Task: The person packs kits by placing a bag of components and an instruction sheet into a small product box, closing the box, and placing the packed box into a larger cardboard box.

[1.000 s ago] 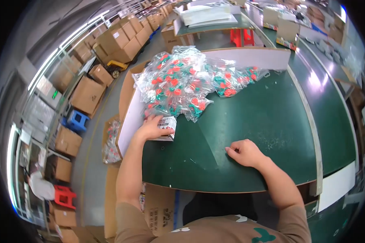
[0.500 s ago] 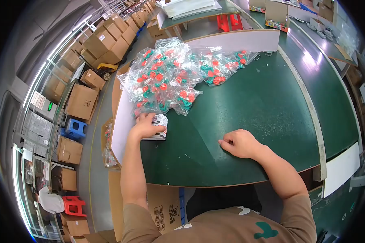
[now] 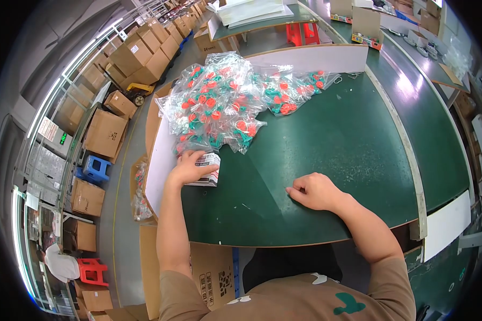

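Note:
My left hand [image 3: 188, 167] rests over a stack of printed paper slips [image 3: 211, 162] at the left side of the table, its fingers bent over the far side and the thumb across the top. Just beyond those fingers lies a large heap of clear plastic bags [image 3: 214, 101] with red and green pieces inside. My right hand [image 3: 315, 191] lies on the green tabletop [image 3: 262, 214], right of the middle, its fingers curled in and the thumb beside the index finger. Nothing shows in it, and its palm side is hidden.
A low white board [image 3: 316, 59] edges the table's far side, and another runs along the left. A pale strip [image 3: 399, 128] divides this table from a green surface on the right. An open carton [image 3: 219, 267] stands below the front edge. Boxes [image 3: 150, 48] are stacked along the aisle.
The view has shifted slightly. Both hands keep nearly the same places, and the bags and the stack of slips have not visibly moved.

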The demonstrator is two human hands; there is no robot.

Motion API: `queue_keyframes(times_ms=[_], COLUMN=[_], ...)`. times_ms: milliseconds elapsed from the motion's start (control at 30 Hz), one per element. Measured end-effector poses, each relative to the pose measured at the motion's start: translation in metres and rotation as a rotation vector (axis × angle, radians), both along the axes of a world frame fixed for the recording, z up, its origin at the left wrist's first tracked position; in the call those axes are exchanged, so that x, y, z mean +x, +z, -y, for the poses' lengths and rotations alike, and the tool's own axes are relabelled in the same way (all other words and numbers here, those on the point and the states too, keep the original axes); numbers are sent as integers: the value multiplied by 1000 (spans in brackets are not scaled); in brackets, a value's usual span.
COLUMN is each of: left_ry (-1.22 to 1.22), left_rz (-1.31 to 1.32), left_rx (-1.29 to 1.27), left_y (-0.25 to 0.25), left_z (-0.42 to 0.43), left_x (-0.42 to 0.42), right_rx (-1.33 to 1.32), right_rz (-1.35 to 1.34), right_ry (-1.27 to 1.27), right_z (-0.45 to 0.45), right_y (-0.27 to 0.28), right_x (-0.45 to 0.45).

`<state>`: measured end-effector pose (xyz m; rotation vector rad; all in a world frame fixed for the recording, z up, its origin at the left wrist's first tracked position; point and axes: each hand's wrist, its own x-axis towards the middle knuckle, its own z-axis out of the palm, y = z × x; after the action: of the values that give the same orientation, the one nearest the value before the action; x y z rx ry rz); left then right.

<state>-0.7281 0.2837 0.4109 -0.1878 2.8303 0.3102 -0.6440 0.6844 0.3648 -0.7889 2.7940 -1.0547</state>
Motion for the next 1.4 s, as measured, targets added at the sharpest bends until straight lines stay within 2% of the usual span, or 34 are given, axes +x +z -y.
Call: queue_keyframes(times_ms=[100,767,933,1100,1400], left_ry=[108,70,103,72,83], left_rz=[-43,19,-16,-205,-154], left_rx=[23,-30,9,14,12], left_y=[4,-9,6,-23,-22], left_z=[-13,-15,-30,-20,-28], left_x=[7,32,53,63,69], right_rx=[-12,-35,-47,1,22], right_rz=[28,-23,-58,-51,-67], right_ry=[27,84,90,84,74], right_z=[-1,-3,-2,-1,0], right_y=[1,-6,-7,-3,-6], right_x=[0,2,3,4,4])
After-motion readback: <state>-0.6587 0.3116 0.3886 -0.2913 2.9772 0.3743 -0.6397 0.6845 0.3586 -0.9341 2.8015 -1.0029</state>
